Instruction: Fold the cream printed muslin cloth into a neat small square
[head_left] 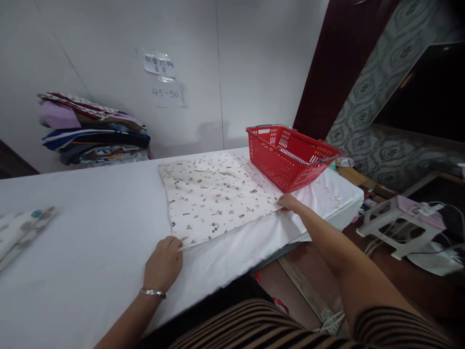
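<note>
A white cloth with small grey and brown prints (218, 198) lies spread on the white-covered table (90, 218), with a smaller folded layer at its far edge. My left hand (164, 261), with a silver bracelet at the wrist, is closed on the near left corner of the cloth. At the near right corner my right hand (289, 202) pinches the edge. The near edge runs straight between my two hands.
A red plastic basket (290, 160) stands beyond my right hand, beside the cloth. Folded clothes (96, 131) are piled at the back left. Another printed cloth (22, 232) lies at the left edge. A stool (403, 223) stands at the right.
</note>
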Tool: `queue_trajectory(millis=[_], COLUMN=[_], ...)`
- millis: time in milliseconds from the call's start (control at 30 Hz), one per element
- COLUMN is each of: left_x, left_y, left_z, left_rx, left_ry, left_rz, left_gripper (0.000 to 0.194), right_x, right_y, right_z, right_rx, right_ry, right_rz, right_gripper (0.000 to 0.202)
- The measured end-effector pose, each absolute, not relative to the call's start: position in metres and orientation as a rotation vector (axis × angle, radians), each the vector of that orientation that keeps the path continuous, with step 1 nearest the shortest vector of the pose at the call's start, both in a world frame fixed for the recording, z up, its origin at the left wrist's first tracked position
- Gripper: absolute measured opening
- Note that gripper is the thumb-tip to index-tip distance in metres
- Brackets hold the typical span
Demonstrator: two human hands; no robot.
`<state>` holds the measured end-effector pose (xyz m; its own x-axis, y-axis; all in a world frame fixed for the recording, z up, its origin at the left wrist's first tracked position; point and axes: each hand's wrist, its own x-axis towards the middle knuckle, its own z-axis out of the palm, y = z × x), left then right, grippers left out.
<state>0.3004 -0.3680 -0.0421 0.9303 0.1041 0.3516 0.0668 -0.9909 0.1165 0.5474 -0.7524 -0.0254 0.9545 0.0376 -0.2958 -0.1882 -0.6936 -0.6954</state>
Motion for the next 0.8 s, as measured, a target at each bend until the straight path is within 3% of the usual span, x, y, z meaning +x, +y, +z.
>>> queue_trajectory(millis=[200,467,700,800], left_x=[0.300,0.299,0.289,0.286], left_y=[-0.367,-0.367,-0.360,-0.357], left_z=[-0.050,-0.051,-0.055,-0.053], left_rx=[2.888,2.800,2.730,2.692], left_ry=[0.420,0.417,0.325,0.286], left_rz=[0.401,0.360,0.286,0.267], left_gripper=[0.013,0.010,0.012,0.013], right_x=[0.547,0.544,0.540,0.544], right_y=[-0.752,-0.754,-0.759,-0.749], right_z=[-0.024,-0.027,-0.029,-0.023], right_rx=[-2.510,-2.781,-2.945,-3.132], right_ry=[0.109,0.051,-0.001,-0.083], right_rz=[0.427,0.401,0.515,0.329], right_gripper=[0.008,0.018,0.040,0.039])
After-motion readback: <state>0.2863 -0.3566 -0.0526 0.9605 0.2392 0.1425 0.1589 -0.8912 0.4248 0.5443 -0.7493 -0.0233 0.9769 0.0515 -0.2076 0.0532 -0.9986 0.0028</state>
